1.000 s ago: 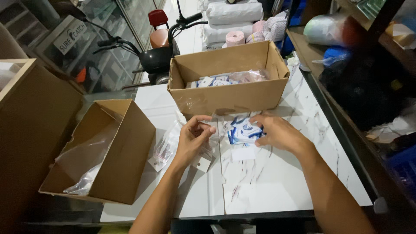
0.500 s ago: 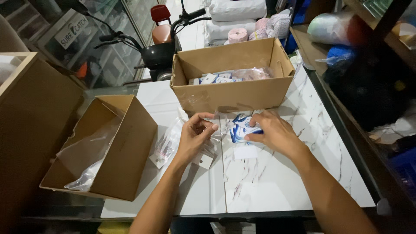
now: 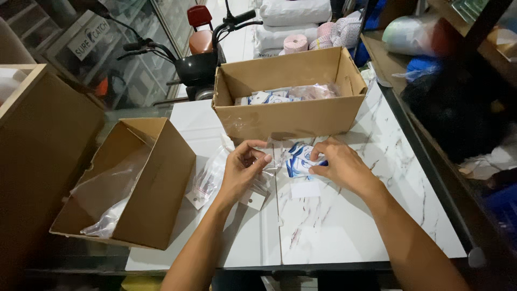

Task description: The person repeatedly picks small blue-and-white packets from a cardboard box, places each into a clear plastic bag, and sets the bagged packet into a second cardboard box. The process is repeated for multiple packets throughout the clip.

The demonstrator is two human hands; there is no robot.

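Blue-and-white packet (image 3: 300, 160): pinched at its right edge by the right hand (image 3: 340, 166), just above the marble table (image 3: 344, 226) near the table's middle, so that it can be fed sideways. Clear plastic sleeve (image 3: 272, 153): mouth gripped and held open by the left hand (image 3: 240, 171), facing the packet. Open cardboard box (image 3: 288, 94), stocked with similar packets, is set along the far edge within reach. Second cardboard box (image 3: 134, 180), lined with plastic, overhangs the left edge. Spare clear bags (image 3: 207, 180) are laid beside the left wrist.
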